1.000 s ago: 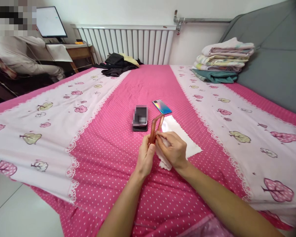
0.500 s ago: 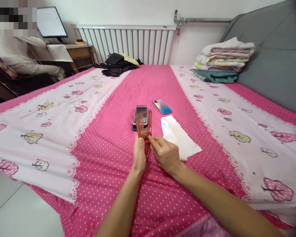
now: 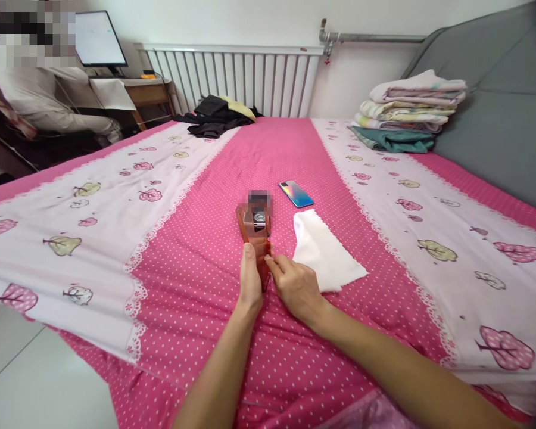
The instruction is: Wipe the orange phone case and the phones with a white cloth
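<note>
A translucent orange-brown phone case (image 3: pixel 261 245) is held upright over the bed between my two hands. My left hand (image 3: pixel 251 281) is closed around its lower left side, the thumb lying along the case. At the lower right edge, my right hand (image 3: pixel 298 288) pinches the case between thumb and fingers. Just beyond it lies a dark item with a round ring mark (image 3: pixel 259 218), partly covered by the case and partly blurred out. A white cloth (image 3: pixel 327 253) is spread to the right of my right hand. Behind that cloth rests a blue, shiny phone (image 3: pixel 297 194), back side up.
The pink dotted bedspread (image 3: pixel 277 149) lies under everything. Dark clothes (image 3: pixel 217 119) are heaped at the far edge, and folded bedding (image 3: pixel 411 113) is stacked by the grey headboard (image 3: pixel 495 107). A person (image 3: pixel 31 89) sits at a desk with a monitor (image 3: pixel 100 39) on the far left.
The phone case has turned and tilted slightly to the left, showing more of its flat face. My right hand has slid a little lower along its edge. The view has shifted slightly.
</note>
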Demonstrator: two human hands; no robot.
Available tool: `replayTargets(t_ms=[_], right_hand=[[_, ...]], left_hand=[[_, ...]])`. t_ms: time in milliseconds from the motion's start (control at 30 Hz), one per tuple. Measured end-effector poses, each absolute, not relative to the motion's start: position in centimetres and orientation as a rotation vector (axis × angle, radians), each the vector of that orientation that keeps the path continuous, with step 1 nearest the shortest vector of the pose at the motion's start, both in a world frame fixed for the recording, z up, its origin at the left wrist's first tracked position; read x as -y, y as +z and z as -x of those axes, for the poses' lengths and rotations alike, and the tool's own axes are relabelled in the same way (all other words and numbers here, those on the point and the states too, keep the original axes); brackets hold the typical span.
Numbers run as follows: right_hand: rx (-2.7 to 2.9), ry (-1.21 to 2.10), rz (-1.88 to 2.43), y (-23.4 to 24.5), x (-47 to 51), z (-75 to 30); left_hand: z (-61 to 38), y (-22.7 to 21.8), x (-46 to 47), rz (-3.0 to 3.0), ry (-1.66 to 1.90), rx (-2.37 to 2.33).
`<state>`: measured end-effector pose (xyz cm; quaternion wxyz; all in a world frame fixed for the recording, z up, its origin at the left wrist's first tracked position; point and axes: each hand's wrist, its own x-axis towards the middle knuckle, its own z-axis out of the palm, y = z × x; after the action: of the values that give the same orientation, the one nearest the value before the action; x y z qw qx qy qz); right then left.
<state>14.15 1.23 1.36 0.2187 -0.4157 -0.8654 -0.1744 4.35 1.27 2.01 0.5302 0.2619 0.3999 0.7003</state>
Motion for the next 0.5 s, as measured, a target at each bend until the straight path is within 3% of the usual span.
replayTargets(t_ms=[500], right_hand=[[2.379, 0.104, 1.142, 1.47, -1.37, -14.65]], left_hand=[[-3.55, 2.69, -0.99, -0.721, 1.694, -0.809]])
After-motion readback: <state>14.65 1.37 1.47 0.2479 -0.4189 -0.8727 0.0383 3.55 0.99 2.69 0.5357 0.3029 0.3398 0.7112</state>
